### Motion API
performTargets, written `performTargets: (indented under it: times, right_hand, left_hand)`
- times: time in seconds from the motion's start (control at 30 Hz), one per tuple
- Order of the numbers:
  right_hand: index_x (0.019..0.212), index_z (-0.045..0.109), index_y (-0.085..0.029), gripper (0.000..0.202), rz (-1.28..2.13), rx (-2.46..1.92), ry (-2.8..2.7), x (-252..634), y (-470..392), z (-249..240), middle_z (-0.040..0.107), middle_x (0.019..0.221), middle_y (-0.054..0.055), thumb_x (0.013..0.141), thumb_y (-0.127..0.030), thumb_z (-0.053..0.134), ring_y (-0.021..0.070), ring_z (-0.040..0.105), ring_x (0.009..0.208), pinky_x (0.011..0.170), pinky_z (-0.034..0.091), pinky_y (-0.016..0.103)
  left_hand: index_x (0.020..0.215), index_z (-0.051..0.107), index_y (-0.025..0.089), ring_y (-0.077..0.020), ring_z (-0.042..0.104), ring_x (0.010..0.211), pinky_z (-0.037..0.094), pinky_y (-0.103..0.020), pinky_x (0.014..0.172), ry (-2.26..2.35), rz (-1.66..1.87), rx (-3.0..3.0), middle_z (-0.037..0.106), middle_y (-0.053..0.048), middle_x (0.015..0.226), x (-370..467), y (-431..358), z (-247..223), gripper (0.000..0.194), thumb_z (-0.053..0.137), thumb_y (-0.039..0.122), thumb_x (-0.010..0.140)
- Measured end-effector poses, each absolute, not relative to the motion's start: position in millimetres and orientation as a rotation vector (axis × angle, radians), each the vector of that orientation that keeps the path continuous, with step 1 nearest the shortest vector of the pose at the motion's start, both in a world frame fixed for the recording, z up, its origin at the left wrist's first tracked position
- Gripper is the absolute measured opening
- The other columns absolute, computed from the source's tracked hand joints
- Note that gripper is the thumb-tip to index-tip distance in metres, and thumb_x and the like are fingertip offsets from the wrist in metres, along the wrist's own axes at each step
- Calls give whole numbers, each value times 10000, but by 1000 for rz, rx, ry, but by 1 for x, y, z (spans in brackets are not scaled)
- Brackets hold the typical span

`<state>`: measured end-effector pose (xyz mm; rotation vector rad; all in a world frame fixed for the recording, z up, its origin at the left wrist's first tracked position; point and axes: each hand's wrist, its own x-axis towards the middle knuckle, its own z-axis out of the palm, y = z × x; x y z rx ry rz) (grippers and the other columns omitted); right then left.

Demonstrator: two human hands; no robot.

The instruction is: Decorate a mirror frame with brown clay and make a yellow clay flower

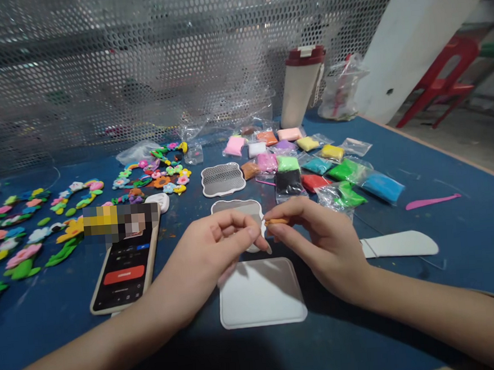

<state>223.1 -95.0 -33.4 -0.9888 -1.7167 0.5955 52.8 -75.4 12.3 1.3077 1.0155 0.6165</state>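
Observation:
Between the thumb and fingers of my right hand (329, 241) is a small piece of orange-brown clay (277, 222). Just left of it, my left hand (223, 243) is curled, its thumb and fingertips together; whatever they may hold is hidden. Both hands hover above a white rectangular board (261, 302) with rounded corners. Behind the fingers, partly covered, lies a wavy-edged white-framed mirror (231, 204). A second mirror (223, 179) of the same shape rests farther back.
Bagged coloured clay (289, 183) spreads behind my right hand. A pink tool (432, 201) and white spatula (403, 245) lie rightward. On the left are a phone (124, 278) and clay flower pieces (23, 257). A lidded tumbler (302, 91) stands by the perforated metal panel (137, 63).

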Motion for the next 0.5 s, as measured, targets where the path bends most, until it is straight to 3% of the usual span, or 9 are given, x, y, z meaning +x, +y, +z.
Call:
performTargets:
  times: [0.1,0.23,0.5]
  right_hand:
    - [878,585,-204,43,607,-994,-1733,223,-95,-32,627,781,-6,871,-195,544,115,579,712,629,459,235]
    - [879,581,-202,45,635,-1006,-1738,223,-93,-32,617,786,0,874,-201,536,122,574,715,631,457,248]
    - [876,583,-199,43,663,-998,-1719,221,-92,-33,611,789,-5,859,-173,554,112,574,719,639,465,233]
  left_hand:
    - [744,616,168,9,267,372,175,-115,347,1027,648,1294,529,64,587,53,-76,13,184,593,331,826]
    - [779,629,173,-6,322,388,173,-139,334,1038,662,1301,618,26,692,52,-76,12,137,621,308,803]
    - [744,671,195,-9,369,388,189,-164,355,1040,657,1390,646,42,677,50,-75,11,99,648,282,785]
